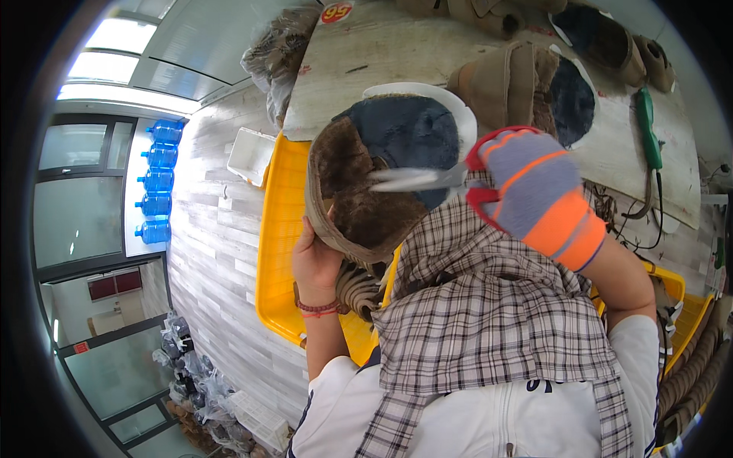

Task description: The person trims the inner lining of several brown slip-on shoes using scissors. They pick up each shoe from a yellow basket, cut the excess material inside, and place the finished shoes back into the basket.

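My bare left hand [317, 256], with a beaded bracelet and a red cord at its wrist, grips the lower left edge of a brown winter cap [324, 206]. The cap's inside is turned up, showing brown fur, a dark blue lining and a white rim at the far side. My right hand [538, 191] wears a grey and orange glove and is closed around red-handled scissors [427, 180]. Their blades, smeared by motion, point left over the fur; whether they touch it I cannot tell.
More brown fur-lined pieces [496, 84] lie on the pale worktable [359, 61], with a green-handled tool [647, 130] and its cord at right. A yellow crate [279, 252] stands below the cap. Nested brown pieces [687, 382] fill the lower right. A checked apron [489, 328] covers my lap.
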`<state>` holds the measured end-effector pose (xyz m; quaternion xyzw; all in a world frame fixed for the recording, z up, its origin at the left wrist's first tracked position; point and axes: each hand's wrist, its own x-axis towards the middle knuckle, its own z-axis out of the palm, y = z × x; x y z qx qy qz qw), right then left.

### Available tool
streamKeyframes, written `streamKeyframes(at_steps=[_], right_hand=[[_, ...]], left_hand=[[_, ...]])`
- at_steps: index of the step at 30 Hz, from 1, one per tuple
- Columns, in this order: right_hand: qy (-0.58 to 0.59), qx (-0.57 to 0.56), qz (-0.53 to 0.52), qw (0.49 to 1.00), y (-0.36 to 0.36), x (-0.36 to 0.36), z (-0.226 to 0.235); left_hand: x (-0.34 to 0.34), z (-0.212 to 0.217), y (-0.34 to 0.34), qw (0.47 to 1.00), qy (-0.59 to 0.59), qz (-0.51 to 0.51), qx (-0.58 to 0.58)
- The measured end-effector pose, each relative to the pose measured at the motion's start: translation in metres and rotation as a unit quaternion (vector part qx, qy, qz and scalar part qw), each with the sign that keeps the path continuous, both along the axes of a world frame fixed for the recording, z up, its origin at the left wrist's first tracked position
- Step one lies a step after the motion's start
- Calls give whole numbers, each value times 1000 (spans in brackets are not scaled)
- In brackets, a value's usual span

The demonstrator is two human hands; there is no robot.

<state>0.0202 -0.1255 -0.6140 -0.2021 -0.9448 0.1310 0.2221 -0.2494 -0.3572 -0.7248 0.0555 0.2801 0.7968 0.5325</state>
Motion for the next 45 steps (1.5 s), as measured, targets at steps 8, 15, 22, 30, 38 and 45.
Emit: streamKeyframes(at_steps=[8, 15, 22, 30, 38, 45], right_hand=[[-235, -24, 40, 971, -26, -43, -13], [-283, 12, 42, 958, -27, -47, -24], [-271, 31, 45, 961, -29, -42, -25], [-262, -11, 33, 965, -13, -29, -20], [-165, 33, -2, 986, -12, -19, -26], [-239, -15, 9, 971, -24, -34, -30]], left_hand=[[21, 12, 2, 998, 20, 19, -54], [35, 22, 16, 1000, -18, 2, -16], [38, 19, 20, 998, -5, 5, -56], [36, 12, 16, 995, -22, -19, -92], [37, 13, 16, 991, -114, -71, -26], [40, 10, 18, 991, -109, -67, -29]])
